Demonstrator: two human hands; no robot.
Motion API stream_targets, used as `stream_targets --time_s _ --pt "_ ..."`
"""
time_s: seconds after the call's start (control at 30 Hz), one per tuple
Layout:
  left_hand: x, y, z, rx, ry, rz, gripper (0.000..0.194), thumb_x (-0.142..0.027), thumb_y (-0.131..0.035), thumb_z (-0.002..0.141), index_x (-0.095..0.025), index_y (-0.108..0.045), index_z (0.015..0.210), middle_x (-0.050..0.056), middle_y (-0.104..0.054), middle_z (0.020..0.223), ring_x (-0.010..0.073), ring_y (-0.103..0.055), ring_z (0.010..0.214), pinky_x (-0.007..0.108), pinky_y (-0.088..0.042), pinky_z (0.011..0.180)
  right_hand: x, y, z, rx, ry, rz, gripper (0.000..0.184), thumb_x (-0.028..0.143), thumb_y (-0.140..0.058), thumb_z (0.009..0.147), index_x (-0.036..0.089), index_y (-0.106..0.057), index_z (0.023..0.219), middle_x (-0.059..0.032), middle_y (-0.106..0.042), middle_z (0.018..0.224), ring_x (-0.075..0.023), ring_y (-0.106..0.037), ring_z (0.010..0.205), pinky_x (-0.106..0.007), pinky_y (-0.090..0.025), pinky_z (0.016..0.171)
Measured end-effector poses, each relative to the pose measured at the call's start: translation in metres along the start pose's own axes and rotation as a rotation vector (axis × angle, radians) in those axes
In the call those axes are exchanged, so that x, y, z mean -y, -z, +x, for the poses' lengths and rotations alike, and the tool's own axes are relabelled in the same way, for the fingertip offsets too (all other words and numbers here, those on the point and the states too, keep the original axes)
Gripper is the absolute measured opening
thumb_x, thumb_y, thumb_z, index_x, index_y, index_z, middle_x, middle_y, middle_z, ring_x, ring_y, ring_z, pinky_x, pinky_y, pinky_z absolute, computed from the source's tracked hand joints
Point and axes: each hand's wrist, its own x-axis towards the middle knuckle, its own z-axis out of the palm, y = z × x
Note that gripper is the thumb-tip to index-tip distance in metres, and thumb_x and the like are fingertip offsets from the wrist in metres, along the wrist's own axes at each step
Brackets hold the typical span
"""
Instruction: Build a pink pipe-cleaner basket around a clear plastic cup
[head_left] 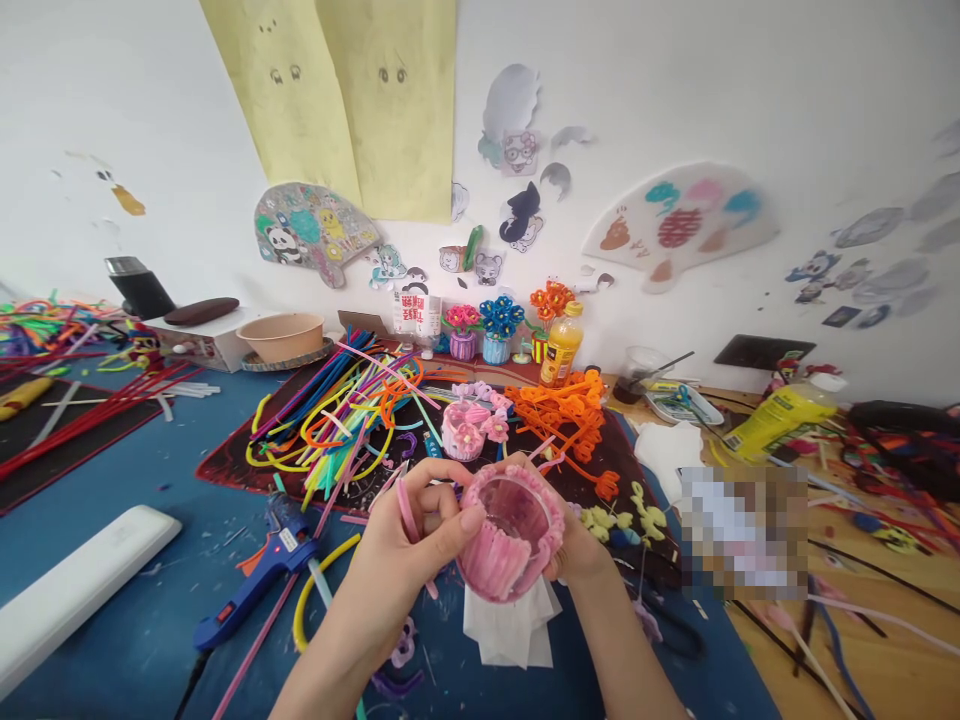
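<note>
Between my two hands is a small clear cup [501, 565], partly wrapped in pink pipe cleaners with a fuzzy pink rim; part of its wall is bare. My left hand [420, 545] is closed on its left side, thumb pressing near the rim. A pink pipe cleaner [406, 510] loops out between the left fingers. On the cup's right side my right hand [579, 545] grips it, its fingertips mostly hidden behind the cup. Just beyond stands a finished-looking pink pot with flowers [463, 430]. Under the cup lies white tissue [514, 630].
A blue hot glue gun [262, 575] lies at left, near a long white case [82, 590]. Multicoloured pipe cleaners [330, 420] are heaped behind, with orange ones [562, 420] to the right. An orange juice bottle [561, 345] and a yellow bottle [784, 415] are farther back.
</note>
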Motion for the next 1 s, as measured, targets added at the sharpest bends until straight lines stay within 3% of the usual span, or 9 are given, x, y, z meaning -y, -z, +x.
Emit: stream_targets --time_s 0.23,0.33,0.4,0.53,0.63,0.73,0.9,1.0 --pt "0.003 0.005 0.003 0.088 0.025 -0.049 0.035 -0.043 -0.082 0.071 -0.02 -0.06 0.087 -0.013 -0.031 0.05 0.0025 -0.02 0.045 0.015 -0.014 0.042 -0.003 0.004 -0.004 0.075 -0.037 0.009 0.084 0.047 -0.096 0.044 0.028 -0.056 0.116 -0.0089 -0.063 0.116 -0.0273 -0.064 0.096 -0.036 -0.053 0.075" --pt "0.003 0.006 0.002 0.082 0.058 -0.052 0.035 -0.042 -0.083 0.07 -0.021 -0.059 0.087 -0.012 -0.032 0.053 0.0026 -0.019 0.045 0.015 -0.015 0.042 0.002 0.003 -0.004 0.117 -0.051 0.018 0.082 0.042 -0.095 0.048 0.028 -0.054 0.118 -0.0081 -0.062 0.116 -0.0253 -0.063 0.095 -0.035 -0.052 0.079" --pt "0.004 0.007 0.002 0.084 0.054 -0.055 0.036 -0.042 -0.082 0.071 -0.021 -0.059 0.088 -0.012 -0.032 0.054 0.0032 -0.02 0.045 0.015 -0.015 0.041 0.006 0.002 -0.004 0.114 -0.063 0.029 0.077 0.046 -0.093 0.052 0.027 -0.054 0.115 -0.0077 -0.061 0.114 -0.0253 -0.063 0.095 -0.037 -0.051 0.082" --pt "0.008 0.011 0.003 0.17 0.05 -0.075 0.033 -0.047 -0.078 0.076 -0.021 -0.06 0.087 -0.011 -0.034 0.053 0.0045 -0.022 0.047 0.016 -0.017 0.041 0.01 0.002 -0.006 0.082 -0.109 0.086 0.054 0.064 -0.069 0.076 0.025 -0.055 0.11 -0.0074 -0.061 0.111 -0.0231 -0.062 0.092 -0.036 -0.051 0.081" --pt "0.009 0.013 0.005 0.196 0.064 -0.073 0.031 -0.043 -0.078 0.076 -0.021 -0.059 0.084 -0.01 -0.035 0.054 0.0046 -0.023 0.048 0.016 -0.018 0.043 0.008 0.004 -0.008 0.118 -0.105 0.093 0.051 0.062 -0.066 0.08 0.026 -0.054 0.113 -0.0071 -0.061 0.111 -0.0221 -0.062 0.093 -0.034 -0.051 0.078" --pt "0.009 0.012 0.007 0.201 0.086 -0.075 0.031 -0.041 -0.079 0.076 -0.022 -0.057 0.084 -0.011 -0.032 0.054 0.0045 -0.023 0.048 0.016 -0.018 0.043 0.007 0.007 -0.008 0.157 -0.085 0.072 0.054 0.054 -0.076 0.075 0.028 -0.053 0.116 -0.0071 -0.059 0.116 -0.0214 -0.062 0.092 -0.033 -0.052 0.074" --pt "0.011 0.015 0.008 0.242 0.107 -0.064 0.03 -0.039 -0.08 0.075 -0.022 -0.056 0.083 -0.011 -0.033 0.053 0.0051 -0.024 0.047 0.015 -0.02 0.039 0.011 0.008 -0.006 0.224 -0.057 -0.007 0.087 0.041 -0.097 0.044 0.029 -0.052 0.118 -0.0077 -0.058 0.12 -0.0262 -0.062 0.102 -0.038 -0.053 0.083" --pt "0.013 0.02 0.01 0.309 0.101 -0.114 0.029 -0.042 -0.077 0.078 -0.021 -0.058 0.082 -0.011 -0.034 0.053 0.0033 -0.02 0.045 0.014 -0.016 0.039 0.013 0.006 -0.005 0.226 -0.061 -0.016 0.087 0.042 -0.097 0.045 0.029 -0.052 0.118 -0.0074 -0.059 0.12 -0.0263 -0.063 0.1 -0.038 -0.053 0.083"
